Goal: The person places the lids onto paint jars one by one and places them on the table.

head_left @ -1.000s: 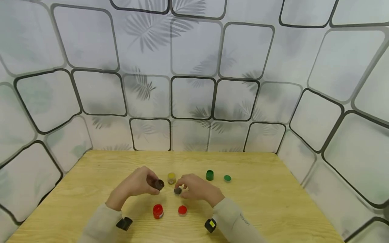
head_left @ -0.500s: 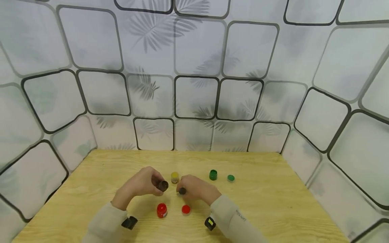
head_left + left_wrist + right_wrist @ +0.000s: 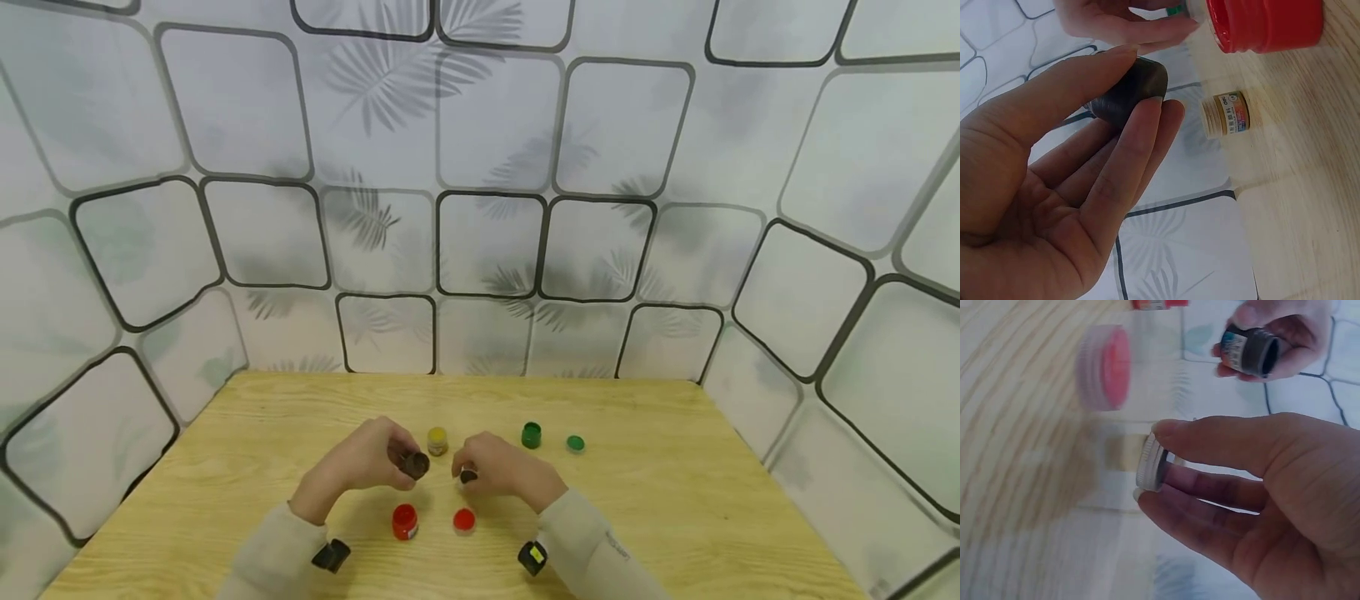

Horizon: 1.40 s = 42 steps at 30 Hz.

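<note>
In the head view my left hand (image 3: 367, 458) holds an uncapped dark paint jar (image 3: 415, 464) above the table, its mouth tipped to the right. Thumb and fingertips pinch the jar (image 3: 1132, 90) in the left wrist view. Across from it, my right hand (image 3: 508, 471) pinches a small lid (image 3: 468, 476) with a white ribbed rim and a dark face. The lid (image 3: 1150, 464) is held by its edge between thumb and fingers in the right wrist view. The lid and the dark jar are apart. Just behind them stands a yellow paint jar (image 3: 437, 441).
Nearer my body sit an uncapped red paint jar (image 3: 405, 522) and, to its right, a red lid (image 3: 464, 522). Further right are an uncapped green jar (image 3: 531, 435) and a green lid (image 3: 575, 444). Patterned cloth walls surround the wooden table (image 3: 645, 500).
My right hand has taken hold of the dark lid and raised and tilted it, moving slightly right. My left hand still holds the dark jar. The head view has shifted slightly.
</note>
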{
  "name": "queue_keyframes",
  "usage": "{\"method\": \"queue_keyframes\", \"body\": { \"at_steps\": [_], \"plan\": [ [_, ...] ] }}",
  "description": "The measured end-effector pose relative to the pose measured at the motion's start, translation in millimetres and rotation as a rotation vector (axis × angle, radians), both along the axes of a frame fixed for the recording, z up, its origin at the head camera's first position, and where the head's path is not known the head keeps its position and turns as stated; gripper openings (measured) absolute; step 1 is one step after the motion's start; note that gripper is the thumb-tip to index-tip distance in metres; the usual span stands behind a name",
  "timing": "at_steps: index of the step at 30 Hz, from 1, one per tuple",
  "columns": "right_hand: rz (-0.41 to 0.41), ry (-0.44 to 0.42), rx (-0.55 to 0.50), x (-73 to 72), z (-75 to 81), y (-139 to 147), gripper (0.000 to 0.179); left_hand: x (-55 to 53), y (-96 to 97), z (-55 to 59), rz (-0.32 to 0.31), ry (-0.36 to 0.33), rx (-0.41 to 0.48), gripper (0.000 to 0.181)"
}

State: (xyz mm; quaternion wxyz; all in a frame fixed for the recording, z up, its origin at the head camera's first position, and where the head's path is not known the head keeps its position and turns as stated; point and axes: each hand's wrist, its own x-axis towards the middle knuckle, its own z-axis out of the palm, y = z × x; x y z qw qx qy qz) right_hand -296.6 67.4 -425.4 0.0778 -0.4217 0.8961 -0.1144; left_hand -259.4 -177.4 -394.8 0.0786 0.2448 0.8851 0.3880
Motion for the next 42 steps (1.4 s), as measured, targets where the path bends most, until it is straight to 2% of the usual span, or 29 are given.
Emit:
{"method": "queue_keyframes", "body": {
  "at_steps": [7,12,19,23,36,42],
  "plan": [
    [0.022,-0.080,-0.149,16.1,20.7,19,0.014,6.0,5.9,3.4,0.001,-0.001,-0.005,0.033],
    [0.045,-0.111,-0.216,22.9,29.5,26,0.013,13.2,11.2,8.7,-0.032,-0.005,0.017,0.031],
    [0.052,-0.285,-0.287,32.8,43.4,29,0.016,16.5,16.6,13.8,-0.061,0.010,0.004,0.031],
    [0.076,-0.339,-0.309,37.2,49.0,31,0.017,17.1,19.3,15.2,-0.071,0.013,-0.011,0.029],
    [0.115,-0.332,-0.417,47.3,59.8,31,0.018,24.6,28.7,19.1,-0.114,-0.008,0.016,0.019],
    [0.160,-0.267,-0.469,50.6,59.7,27,0.016,27.0,32.8,22.3,-0.120,-0.021,0.033,0.018]
  ]
}}
